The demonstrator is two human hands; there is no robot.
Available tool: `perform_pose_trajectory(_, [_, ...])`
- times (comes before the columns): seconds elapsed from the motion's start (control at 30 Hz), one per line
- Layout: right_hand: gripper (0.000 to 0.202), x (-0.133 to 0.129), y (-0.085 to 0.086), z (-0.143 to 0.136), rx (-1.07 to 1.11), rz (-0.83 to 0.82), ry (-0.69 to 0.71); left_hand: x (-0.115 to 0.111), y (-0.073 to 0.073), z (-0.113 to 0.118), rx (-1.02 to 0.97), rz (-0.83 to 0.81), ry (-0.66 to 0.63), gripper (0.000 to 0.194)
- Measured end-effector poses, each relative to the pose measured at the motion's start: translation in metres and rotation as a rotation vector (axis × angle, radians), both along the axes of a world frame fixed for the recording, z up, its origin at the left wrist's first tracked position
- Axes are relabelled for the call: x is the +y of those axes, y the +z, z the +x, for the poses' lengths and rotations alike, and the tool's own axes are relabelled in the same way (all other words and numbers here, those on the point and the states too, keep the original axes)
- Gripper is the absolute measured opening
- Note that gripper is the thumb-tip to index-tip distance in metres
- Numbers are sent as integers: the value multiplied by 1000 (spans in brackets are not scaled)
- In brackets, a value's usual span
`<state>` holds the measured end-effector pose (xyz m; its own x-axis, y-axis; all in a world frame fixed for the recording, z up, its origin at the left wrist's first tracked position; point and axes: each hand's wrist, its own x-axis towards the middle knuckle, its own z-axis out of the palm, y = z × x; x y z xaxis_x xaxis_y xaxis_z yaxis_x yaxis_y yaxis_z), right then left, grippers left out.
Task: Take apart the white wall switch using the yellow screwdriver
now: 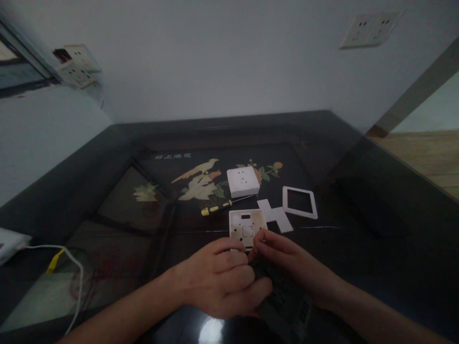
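Note:
My left hand [229, 279] is closed, its fingers curled over the upper end of a dark grey, flat, packet-like thing [285, 303] whose kind I cannot make out. Thumb and forefinger of my right hand [287, 255] pinch at the same end, close to the left fingertips; what lies right between the fingertips is hidden. Just beyond both hands lies a white square socket back box [247, 229], open side up, its near edge partly covered by fingers. A yellow-and-black screwdriver [217, 208] rests behind it, its shaft pointing right towards a white wall socket [244, 181] on its box.
Right of the back box lie a white cross-shaped card [276, 216] and a white square frame [300, 202]. The dark glossy table [201, 136] meets the wall at the back. At far left, a white cable [81, 272] runs from a white device [12, 244].

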<state>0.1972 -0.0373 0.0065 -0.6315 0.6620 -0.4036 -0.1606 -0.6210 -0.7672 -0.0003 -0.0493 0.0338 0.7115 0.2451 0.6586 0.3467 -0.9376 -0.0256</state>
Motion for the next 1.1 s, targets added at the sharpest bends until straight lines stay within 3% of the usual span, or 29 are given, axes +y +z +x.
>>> perform_pose_trajectory(0.13, [32, 3, 3, 3, -22, -1, -18, -4, 5, 3, 32, -41, 75, 16])
perform_pose_trajectory(0.23, [34, 7, 7, 6, -57, 42, -40, -7, 7, -4, -35, -96, 85, 35])
perform_pose_trajectory(0.3, [35, 11, 10, 9, -85, 61, -65, -5, 6, -14, -109, -233, 176, 37])
perform_pose_trajectory(0.33, [35, 12, 11, 10, -102, 68, -79, -2, 4, -19, -141, -332, 280, 33])
perform_pose_trajectory(0.4, [36, 16, 11, 13, -148, 93, -107, 8, -6, -30, -150, -532, 522, 28])
perform_pose_trajectory(0.43, [36, 17, 11, 14, -176, 116, -117, 13, -14, -35, -116, -617, 580, 27])
perform_pose_trajectory(0.53, [35, 21, 8, 15, -253, 207, -125, 26, -42, -44, -3, -752, 596, 26])
perform_pose_trajectory(0.6, [34, 22, 5, 13, -306, 277, -115, 30, -60, -46, 50, -725, 593, 27])
perform_pose_trajectory(0.73, [30, 21, 0, 10, -372, 372, -81, 29, -79, -42, 96, -703, 560, 27])
perform_pose_trajectory(0.83, [26, 20, -2, 6, -392, 432, -83, 29, -80, -40, 78, -707, 550, 25])
perform_pose_trajectory(0.97, [21, 22, -1, -3, -402, 525, -94, 31, -68, -44, 8, -705, 552, 21])
perform_pose_trajectory(1.03, [18, 27, 2, -11, -405, 588, -89, 31, -60, -47, -133, -767, 565, 19])
perform_pose_trajectory(1.1, [15, 36, 6, -22, -414, 695, -104, 29, -50, -49, -359, -948, 551, 18])
